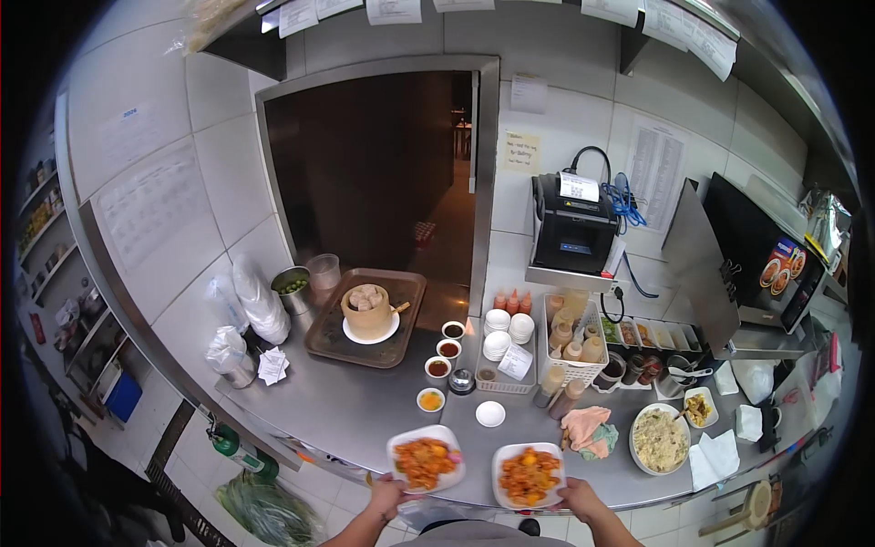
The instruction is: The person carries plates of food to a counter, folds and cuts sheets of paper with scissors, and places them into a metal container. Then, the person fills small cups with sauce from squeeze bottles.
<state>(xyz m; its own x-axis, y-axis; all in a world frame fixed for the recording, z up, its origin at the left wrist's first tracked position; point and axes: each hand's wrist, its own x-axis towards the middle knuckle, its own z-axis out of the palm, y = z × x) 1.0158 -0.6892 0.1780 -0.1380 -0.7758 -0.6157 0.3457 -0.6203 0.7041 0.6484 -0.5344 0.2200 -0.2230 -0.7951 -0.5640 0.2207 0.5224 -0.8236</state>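
Note:
My left hand (389,495) grips the edge of a white squarish plate (398,445) at the counter's front edge. On it is a heap of orange-red, saucy food pieces (425,463). A second plate (503,458) of the same kind is gripped at its right edge by my right hand (576,497), and it carries similar glossy food (529,476). Both sets of fingers are closed on the rims, partly hidden beneath the plates. Beyond them stand a small white dish (490,414) and a bowl of yellow-orange sauce (430,400).
A brown tray (328,354) bears a bamboo steamer (369,314) of dumplings. Dark sauce bowls (437,367) line the counter's middle. To the right are a basket of squeeze bottles (583,369), cloths (591,432) and a bowl of fried rice (660,441). A receipt printer (574,228) sits above.

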